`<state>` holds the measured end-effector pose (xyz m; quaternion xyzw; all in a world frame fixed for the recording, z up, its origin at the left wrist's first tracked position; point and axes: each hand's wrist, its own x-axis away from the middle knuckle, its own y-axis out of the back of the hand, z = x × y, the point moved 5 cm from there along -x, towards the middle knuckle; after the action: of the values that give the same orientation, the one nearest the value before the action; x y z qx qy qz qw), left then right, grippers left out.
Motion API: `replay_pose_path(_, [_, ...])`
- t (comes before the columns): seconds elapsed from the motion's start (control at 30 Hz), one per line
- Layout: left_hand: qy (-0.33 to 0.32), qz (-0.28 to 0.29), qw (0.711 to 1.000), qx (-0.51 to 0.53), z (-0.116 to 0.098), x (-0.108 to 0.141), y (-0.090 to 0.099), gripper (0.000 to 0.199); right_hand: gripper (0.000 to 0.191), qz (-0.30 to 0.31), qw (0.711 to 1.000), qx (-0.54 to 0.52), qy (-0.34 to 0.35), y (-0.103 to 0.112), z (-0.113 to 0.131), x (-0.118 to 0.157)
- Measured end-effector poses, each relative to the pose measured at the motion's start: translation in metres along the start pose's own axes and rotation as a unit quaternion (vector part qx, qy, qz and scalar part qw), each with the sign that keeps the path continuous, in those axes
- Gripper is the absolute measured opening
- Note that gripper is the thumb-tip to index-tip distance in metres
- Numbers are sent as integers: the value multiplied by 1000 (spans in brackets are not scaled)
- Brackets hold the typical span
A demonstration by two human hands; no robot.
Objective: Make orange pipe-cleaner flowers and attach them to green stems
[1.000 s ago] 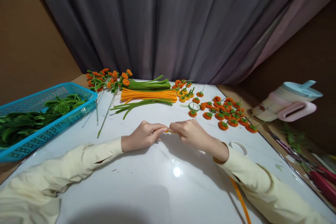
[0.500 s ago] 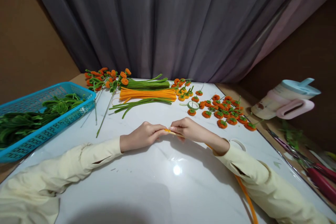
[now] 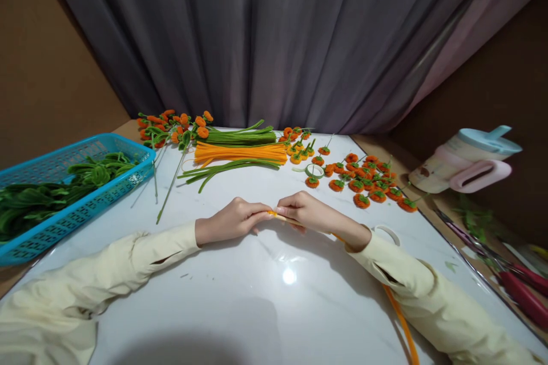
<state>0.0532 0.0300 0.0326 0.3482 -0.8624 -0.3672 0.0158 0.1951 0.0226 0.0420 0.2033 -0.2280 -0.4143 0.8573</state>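
My left hand (image 3: 231, 219) and my right hand (image 3: 310, 214) meet above the middle of the white table (image 3: 205, 308), fingertips nearly touching. Between them is a thin pale stick (image 3: 287, 219) with a bit of orange pipe cleaner wound at its left end. My left fingers pinch that orange end. My right fingers are closed on the stick beside it, hiding part of it. A long orange pipe cleaner (image 3: 402, 316) passes under my right wrist and sleeve towards the near edge.
A blue basket (image 3: 109, 191) of green leaves lies left. Behind my hands are orange (image 3: 240, 153) and green pipe cleaner bundles, orange flowers (image 3: 362, 201) and a tape roll (image 3: 314, 171). A cup (image 3: 462, 159) and red-handled pliers (image 3: 524, 296) are right.
Both hands keep almost the same place and grip. The whole view has shifted very slightly.
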Motion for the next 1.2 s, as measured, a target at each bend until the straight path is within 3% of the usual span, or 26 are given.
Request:
replay_pose_path(0.17, [90,20,987,134,4,-2,0,36,29,-87,994,67,15,7,4,-3])
replay_pose_path(0.33, [177,19,925,336,8,-4,-9,46,28,-138,981,121,60,9,4,-3])
replay_pose_path(0.43, [197,35,905,375,10,-4,-15,46,28,-153,979,121,63,9,3,-2])
replay_pose_path(0.73, [139,37,930,338,4,-4,-17,40,32,-155,982,94,55,7,9,0])
replay_pose_path(0.97, [109,11,977,185,5,0,-14,29,31,-120,990,59,46,2,11,1])
replay_pose_path(1.2, [-4,14,999,46,-1,3,-11,26,32,-55,997,25,38,-3,10,1])
